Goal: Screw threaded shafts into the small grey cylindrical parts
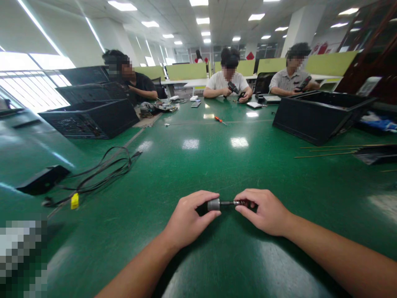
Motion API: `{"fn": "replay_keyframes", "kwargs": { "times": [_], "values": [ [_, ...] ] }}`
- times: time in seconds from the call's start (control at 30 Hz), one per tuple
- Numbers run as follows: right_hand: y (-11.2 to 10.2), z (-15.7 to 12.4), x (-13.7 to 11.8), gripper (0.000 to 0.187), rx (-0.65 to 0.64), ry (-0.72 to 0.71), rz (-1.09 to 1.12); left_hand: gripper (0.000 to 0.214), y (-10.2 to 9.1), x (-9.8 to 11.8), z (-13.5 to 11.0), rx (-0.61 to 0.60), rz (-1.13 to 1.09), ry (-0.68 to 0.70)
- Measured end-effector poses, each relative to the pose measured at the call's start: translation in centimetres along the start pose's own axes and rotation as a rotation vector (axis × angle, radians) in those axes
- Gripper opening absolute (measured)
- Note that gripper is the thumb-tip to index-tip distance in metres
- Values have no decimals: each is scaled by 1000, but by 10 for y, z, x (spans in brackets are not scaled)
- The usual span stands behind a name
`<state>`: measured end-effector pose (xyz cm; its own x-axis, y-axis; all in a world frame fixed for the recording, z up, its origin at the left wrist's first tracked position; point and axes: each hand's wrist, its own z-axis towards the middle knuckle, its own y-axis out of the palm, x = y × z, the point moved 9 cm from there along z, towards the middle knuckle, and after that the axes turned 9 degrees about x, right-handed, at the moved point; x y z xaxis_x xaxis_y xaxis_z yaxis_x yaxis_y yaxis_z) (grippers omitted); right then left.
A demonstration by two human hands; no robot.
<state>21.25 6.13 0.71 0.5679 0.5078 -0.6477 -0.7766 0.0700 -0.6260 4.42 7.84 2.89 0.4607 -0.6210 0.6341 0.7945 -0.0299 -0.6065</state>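
Observation:
My left hand (186, 219) is closed around a small tool with a grey metal chuck (214, 204) that sticks out past my thumb. From the chuck runs a thin dark bit (231, 203), and my right hand (263, 211) pinches its far end with fingers curled. Both hands rest low over the green table (217, 165), near its front edge. The tool's body is hidden inside my left fist.
Black cables (105, 167) with a yellow tag (75, 201) and a black adapter (43, 179) lie at left. Black computer cases stand at left (93, 118) and right (316, 114). An orange screwdriver (220, 120) lies mid-table. Thin rods (328, 154) lie at right. Three people sit at the far end.

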Motion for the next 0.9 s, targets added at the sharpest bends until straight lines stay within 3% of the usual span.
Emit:
{"fn": "replay_keyframes", "kwargs": {
  "times": [0.9],
  "values": [
    [-2, 1, 6, 12, 11, 25, -20, 31, -3, -5, 2, 3, 5, -24]
  ]
}}
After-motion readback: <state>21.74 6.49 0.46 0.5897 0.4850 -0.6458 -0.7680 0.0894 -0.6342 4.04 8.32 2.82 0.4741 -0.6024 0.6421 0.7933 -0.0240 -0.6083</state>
